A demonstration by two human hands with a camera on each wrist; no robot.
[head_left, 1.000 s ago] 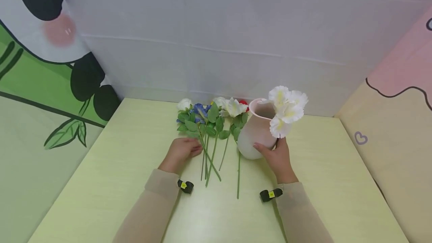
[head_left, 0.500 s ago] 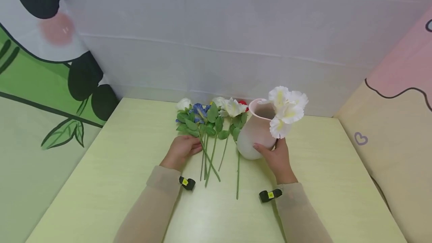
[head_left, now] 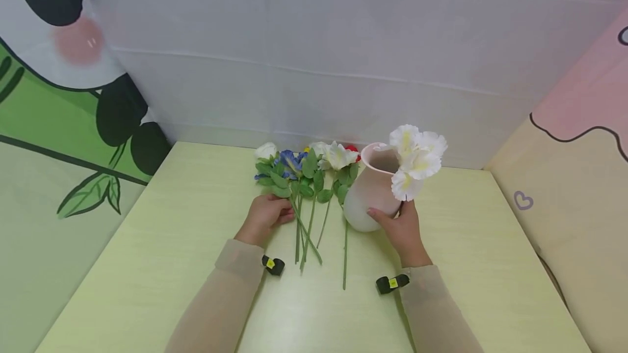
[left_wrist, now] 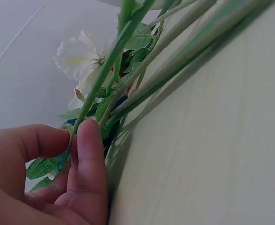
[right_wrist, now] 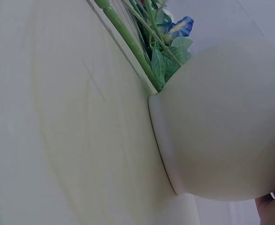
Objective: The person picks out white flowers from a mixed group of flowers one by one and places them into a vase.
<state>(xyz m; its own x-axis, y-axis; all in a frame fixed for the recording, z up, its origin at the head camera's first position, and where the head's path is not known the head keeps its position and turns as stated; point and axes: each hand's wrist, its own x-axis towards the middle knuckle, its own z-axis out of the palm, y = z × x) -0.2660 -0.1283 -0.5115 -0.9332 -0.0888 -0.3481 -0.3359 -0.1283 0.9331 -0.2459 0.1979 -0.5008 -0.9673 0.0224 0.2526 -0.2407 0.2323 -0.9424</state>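
Observation:
My left hand (head_left: 267, 215) is at the left of a bunch of artificial flowers lying on the table. In the left wrist view, its thumb and fingers pinch a green flower stem (left_wrist: 103, 75) just below the leaves. White, blue, yellow and red blooms lie at the far end, among them a blue flower (head_left: 293, 162) and a white rose (head_left: 265, 150). My right hand (head_left: 406, 234) grips the lower right side of a pale pink-and-white vase (head_left: 369, 200). One large white flower (head_left: 417, 159) stands in the vase and leans over its right rim. The vase's base rests on the table.
A single stem (head_left: 345, 260) lies just left of the vase, pointing toward me. Behind the table (head_left: 162, 244) hangs a pale cloth wall (head_left: 314, 59). Printed panels stand at the left and right, with a dark cable (head_left: 551, 274) along the right edge.
My left hand has shifted slightly up toward the leaves, and the stems beside it have moved a little. The right hand and the vase have stayed nearly still.

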